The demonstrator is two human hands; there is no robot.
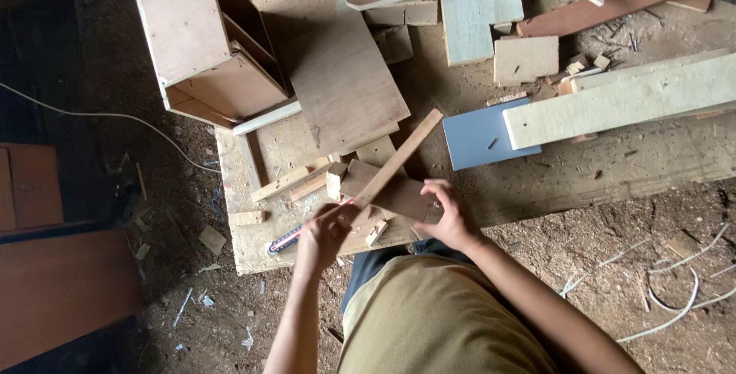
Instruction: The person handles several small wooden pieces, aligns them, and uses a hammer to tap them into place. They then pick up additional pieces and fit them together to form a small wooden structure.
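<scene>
My left hand (326, 234) grips the near end of a long thin wooden slat (399, 158) that slants up to the right. The slat lies across a flat brown wooden piece (391, 190). My right hand (448, 213) presses down on that brown piece at its right edge. A red and blue pencil (285, 239) lies on the board just left of my left hand. Small wood offcuts (376, 230) sit between my hands. My legs in tan trousers (437, 316) are below.
A plywood sheet (345, 83) and an open wooden box (207, 37) lie beyond. A blue panel (479, 136) and a pale long plank (621, 102) are to the right. Scrap boards (475, 6) litter the far side. A white cable (115, 117) crosses the dusty floor at left.
</scene>
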